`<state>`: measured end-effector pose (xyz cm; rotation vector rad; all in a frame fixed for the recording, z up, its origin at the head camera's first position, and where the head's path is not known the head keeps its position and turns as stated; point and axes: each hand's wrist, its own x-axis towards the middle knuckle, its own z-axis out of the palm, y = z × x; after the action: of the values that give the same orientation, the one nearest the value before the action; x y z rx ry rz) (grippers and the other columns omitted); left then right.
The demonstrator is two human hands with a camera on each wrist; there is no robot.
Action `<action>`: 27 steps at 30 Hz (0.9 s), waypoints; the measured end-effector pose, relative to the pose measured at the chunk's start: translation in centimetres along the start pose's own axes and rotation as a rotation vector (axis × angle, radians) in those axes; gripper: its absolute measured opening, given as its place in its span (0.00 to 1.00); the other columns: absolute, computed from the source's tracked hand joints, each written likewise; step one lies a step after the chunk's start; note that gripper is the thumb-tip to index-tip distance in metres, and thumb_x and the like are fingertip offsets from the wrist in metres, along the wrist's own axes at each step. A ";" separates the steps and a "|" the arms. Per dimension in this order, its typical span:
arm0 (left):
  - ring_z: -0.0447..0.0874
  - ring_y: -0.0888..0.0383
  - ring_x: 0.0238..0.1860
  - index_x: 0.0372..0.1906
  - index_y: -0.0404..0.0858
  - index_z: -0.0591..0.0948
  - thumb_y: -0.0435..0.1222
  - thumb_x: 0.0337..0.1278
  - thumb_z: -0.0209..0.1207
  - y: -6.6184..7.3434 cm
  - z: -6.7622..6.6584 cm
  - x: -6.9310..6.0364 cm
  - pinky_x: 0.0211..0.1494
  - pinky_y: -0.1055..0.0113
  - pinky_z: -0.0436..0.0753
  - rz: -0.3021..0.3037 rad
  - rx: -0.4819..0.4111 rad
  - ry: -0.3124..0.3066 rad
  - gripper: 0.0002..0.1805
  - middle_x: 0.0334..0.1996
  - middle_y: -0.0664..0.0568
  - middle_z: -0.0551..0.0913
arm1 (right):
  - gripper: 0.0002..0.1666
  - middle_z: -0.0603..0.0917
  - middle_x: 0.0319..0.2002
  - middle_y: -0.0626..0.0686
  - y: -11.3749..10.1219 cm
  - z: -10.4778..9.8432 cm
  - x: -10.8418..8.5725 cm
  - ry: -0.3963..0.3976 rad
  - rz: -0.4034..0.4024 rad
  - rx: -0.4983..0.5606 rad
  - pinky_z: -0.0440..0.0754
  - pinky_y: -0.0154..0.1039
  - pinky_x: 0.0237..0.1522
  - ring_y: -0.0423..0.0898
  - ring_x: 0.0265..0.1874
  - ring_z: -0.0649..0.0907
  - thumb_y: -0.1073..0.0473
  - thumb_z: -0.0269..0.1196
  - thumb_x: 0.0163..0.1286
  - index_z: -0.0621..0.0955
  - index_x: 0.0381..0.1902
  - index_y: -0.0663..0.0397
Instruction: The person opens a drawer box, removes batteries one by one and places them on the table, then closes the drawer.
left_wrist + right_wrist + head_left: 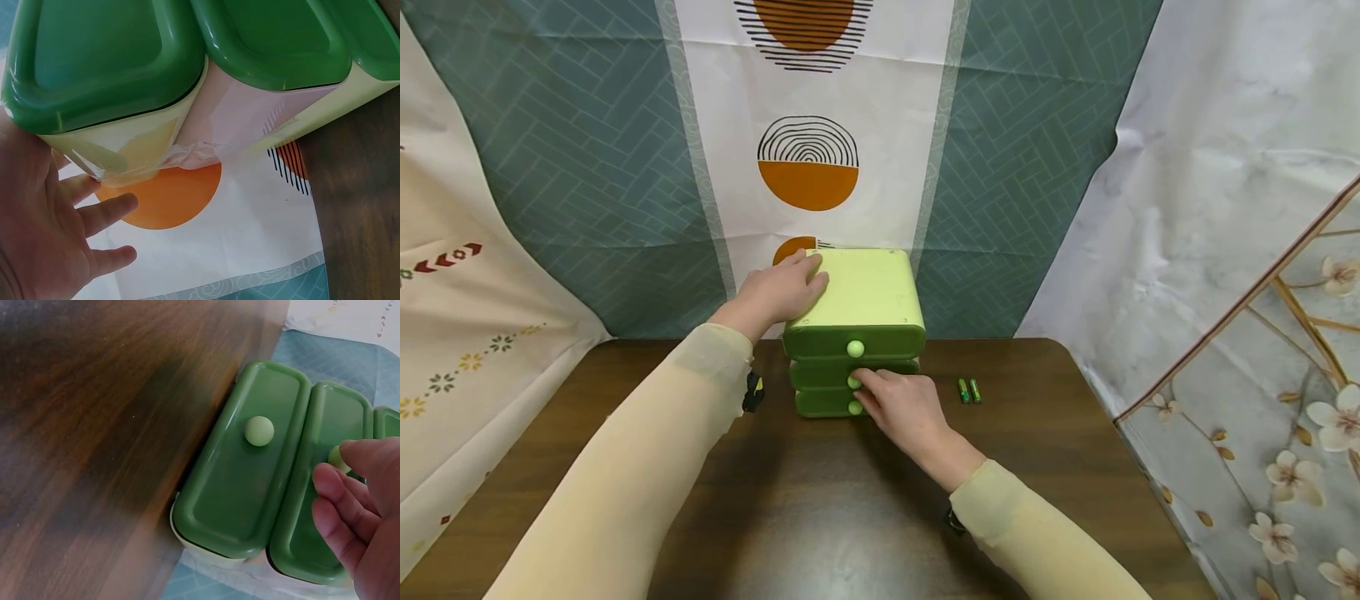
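Observation:
A small three-drawer box (863, 287) with a pale green top and dark green drawer fronts stands at the back of the table. My left hand (778, 287) rests on the top's left edge; in the left wrist view its fingers are spread beside the box's side wall (244, 119). With thumb and fingers my right hand (906, 408) pinches the round knob (337, 459) of the middle drawer. The bottom drawer's knob (259, 430) is uncovered, as is the top drawer's knob (855, 348). All the drawers look pushed in or nearly so.
Two small green batteries (969, 391) lie to the right of the box on the brown wooden table (820, 517). A small black and yellow object (753, 392) shows by the left sleeve. Patterned cloth (1037, 167) hangs behind and along both sides.

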<state>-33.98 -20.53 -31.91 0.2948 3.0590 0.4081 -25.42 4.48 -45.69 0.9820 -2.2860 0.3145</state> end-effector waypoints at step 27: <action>0.48 0.35 0.88 0.92 0.44 0.51 0.57 0.91 0.33 0.3 -0.1 -0.2 0.83 0.28 0.55 -0.002 -0.013 0.005 0.39 0.91 0.40 0.45 | 0.12 0.88 0.28 0.41 0.0 0.4 0.9 -0.006 -0.002 0.008 0.79 0.41 0.20 0.42 0.24 0.86 0.53 0.79 0.72 0.88 0.49 0.41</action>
<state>-33.70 -20.33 -31.69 0.2912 3.0602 0.4285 -26.07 3.80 -45.45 0.9907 -2.2907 0.3201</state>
